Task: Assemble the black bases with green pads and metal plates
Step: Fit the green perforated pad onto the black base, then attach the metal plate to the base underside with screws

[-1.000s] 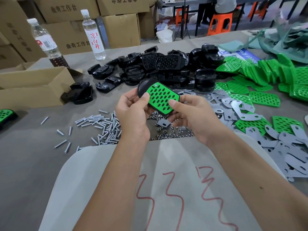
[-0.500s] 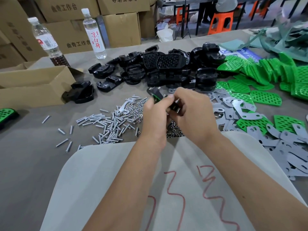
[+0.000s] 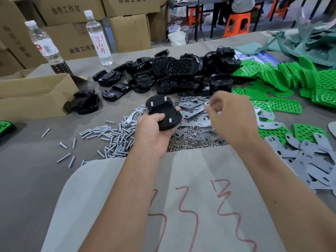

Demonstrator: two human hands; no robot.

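Observation:
My left hand (image 3: 151,131) grips a black base (image 3: 163,113) turned underside up, with three screw ends sticking out of it. The green pad on its other face is hidden. My right hand (image 3: 231,117) hovers just right of the base, above the pile of metal plates (image 3: 192,108). Its fingers are loosely curled and blurred, and nothing shows between them. Loose black bases (image 3: 181,73) are heaped behind, and green pads (image 3: 283,104) spread to the right.
Screws (image 3: 109,137) and nuts (image 3: 189,140) lie scattered under my hands. An open cardboard box (image 3: 36,95) stands at the left, with two bottles (image 3: 99,39) behind it. More grey plates (image 3: 318,160) lie at the right. A white sheet (image 3: 181,188) with red marks covers the near edge.
Both hands held the base green pad up, then turned it over. Now only my left hand holds it, underside up, and my right hand has let go and moved right over the plates.

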